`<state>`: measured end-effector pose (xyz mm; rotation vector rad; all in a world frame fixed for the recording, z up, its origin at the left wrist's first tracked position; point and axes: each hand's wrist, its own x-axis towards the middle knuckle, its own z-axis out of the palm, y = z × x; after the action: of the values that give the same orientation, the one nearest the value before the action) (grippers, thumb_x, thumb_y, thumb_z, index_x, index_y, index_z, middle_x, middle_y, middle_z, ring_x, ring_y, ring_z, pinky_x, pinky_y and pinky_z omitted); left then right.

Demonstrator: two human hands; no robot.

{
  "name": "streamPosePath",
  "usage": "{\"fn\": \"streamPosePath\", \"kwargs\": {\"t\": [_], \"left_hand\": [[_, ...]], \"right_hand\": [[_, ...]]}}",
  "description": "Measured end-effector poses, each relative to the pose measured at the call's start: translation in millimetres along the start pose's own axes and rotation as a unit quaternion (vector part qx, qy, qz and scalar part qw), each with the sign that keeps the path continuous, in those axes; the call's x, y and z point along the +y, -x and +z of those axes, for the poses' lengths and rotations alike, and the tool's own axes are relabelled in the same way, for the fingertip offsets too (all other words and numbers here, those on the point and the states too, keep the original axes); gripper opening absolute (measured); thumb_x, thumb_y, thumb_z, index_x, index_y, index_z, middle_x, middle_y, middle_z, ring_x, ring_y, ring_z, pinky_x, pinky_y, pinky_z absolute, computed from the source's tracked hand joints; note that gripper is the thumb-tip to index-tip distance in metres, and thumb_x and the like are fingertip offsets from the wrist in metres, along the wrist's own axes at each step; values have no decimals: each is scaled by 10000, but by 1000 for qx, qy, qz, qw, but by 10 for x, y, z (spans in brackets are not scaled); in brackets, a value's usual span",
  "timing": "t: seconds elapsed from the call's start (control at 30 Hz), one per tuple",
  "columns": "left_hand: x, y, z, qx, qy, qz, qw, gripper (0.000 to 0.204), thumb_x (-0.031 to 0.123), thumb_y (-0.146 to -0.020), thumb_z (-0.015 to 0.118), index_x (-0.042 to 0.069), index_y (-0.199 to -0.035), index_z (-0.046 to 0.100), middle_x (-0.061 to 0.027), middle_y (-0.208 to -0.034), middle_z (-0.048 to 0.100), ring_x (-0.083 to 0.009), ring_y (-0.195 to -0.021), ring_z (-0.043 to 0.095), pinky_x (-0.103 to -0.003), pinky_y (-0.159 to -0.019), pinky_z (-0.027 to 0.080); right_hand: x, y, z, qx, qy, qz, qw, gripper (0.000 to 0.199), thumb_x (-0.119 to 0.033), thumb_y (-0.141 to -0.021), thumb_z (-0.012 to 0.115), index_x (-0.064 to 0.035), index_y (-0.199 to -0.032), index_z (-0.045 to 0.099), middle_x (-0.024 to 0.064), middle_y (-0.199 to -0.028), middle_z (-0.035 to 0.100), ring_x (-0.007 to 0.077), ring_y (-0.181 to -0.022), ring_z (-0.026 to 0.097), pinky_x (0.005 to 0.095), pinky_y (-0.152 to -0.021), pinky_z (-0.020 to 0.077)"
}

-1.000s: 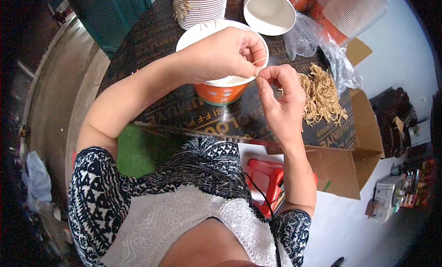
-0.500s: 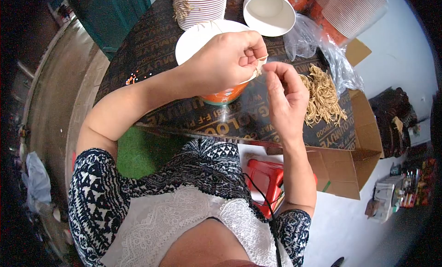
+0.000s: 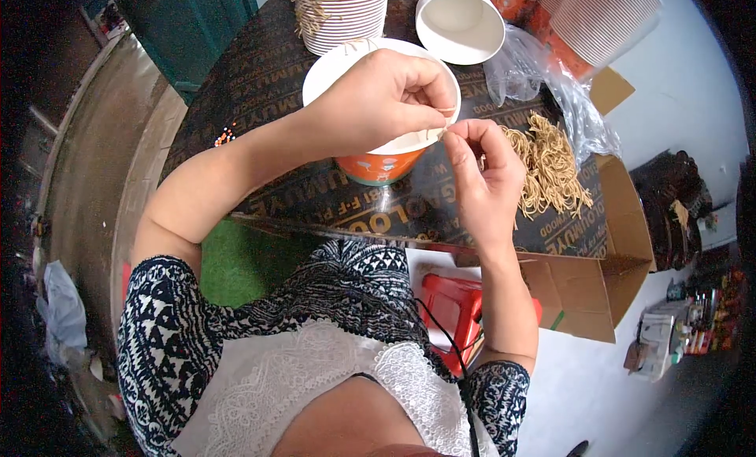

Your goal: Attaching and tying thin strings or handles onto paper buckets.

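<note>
An orange paper bucket [image 3: 378,170] with a white inside stands on the dark table in front of me. My left hand [image 3: 382,99] reaches across its opening, fingers closed in a pinch near the right side of the rim. Fingertip to fingertip with it, my right hand [image 3: 490,177] pinches too. A thin tan cord [image 3: 443,132] runs between the two pinches; its ends are too small to make out. Short cord ends hang over the bucket's far rim. To the right of my right hand lies a heap of tan cords [image 3: 557,173].
Behind the bucket rises a stack of white paper buckets [image 3: 342,20] with cords on its side. A single white bucket [image 3: 461,24] lies tipped beside it. Further right are more stacked buckets [image 3: 602,24], a clear plastic bag [image 3: 579,118] and a cardboard box [image 3: 626,229]. Small beads [image 3: 226,134] lie left.
My left fingers have lowered slightly toward the bucket's opening. My right hand has shifted a little down and left, still meeting the left. More of the bucket's front shows.
</note>
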<state>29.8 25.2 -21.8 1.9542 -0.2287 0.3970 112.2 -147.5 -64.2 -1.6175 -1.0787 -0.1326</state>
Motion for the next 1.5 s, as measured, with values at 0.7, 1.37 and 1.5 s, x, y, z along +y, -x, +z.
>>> {"fn": "streamPosePath", "kwargs": {"t": [0.7, 1.37, 1.5], "left_hand": [[105, -37, -138, -2, 120, -69, 990, 259, 186, -909, 646, 13, -725, 590, -101, -717, 670, -65, -543, 520, -204, -522, 419], [116, 147, -215, -80, 55, 0, 995, 129, 80, -872, 631, -12, -963, 636, -11, -844, 640, -72, -789, 578, -219, -746, 465], [132, 203, -199, -47, -14, 28, 998, 213, 34, -853, 636, -1, -1060, 598, -3, -834, 617, -84, -787, 580, -239, -751, 481]], "right_hand": [[-85, 45, -22, 25, 77, -149, 986, 113, 61, -797, 642, 7, -880, 587, 188, -991, 596, 280, -855, 610, 345, -726, 500], [-71, 4, 129, -84, -129, -67, 986, 19, -9, -946, 519, -7, -934, 504, 83, -939, 544, 102, -633, 502, 230, -555, 420], [-111, 38, 140, -75, -115, -48, 989, 45, 37, -897, 555, 6, -913, 527, 115, -862, 558, 181, -677, 549, 282, -639, 460]]}}
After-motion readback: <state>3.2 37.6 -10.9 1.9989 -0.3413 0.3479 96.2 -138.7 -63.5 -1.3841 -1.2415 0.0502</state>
